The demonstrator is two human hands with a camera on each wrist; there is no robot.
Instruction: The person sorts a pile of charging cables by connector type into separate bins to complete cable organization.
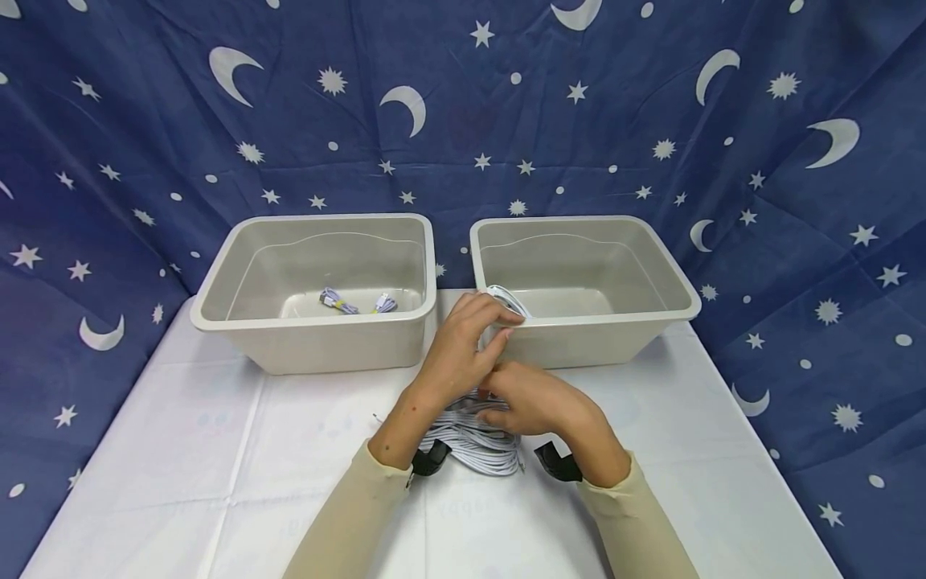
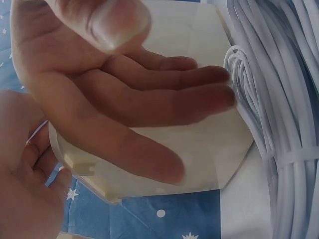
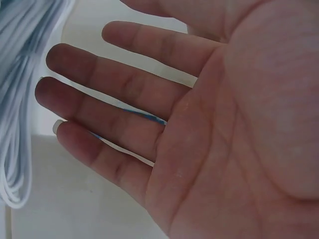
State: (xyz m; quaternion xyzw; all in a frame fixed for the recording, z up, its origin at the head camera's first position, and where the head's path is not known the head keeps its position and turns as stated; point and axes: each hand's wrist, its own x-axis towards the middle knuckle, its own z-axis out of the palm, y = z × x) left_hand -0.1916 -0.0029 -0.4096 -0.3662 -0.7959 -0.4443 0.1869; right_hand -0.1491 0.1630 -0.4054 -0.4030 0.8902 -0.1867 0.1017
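Observation:
My left hand is at the near left corner of the right bin, its fingers loosely extended over the rim. Just beyond those fingers, inside the bin, shows a white coiled cable, partly hidden by the hand and the rim. A pile of white cables in tied bundles lies on the table below. Over its far end hovers my right hand, fingers relaxed and pointing down. In the right wrist view the palm is bare and the fingertips stand beside the cable loops.
To the left stands a second beige bin, holding two small bundled cables, a near one and another, with plugs and yellow ties. A white cloth covers the table. Behind hangs a blue curtain with moons and stars.

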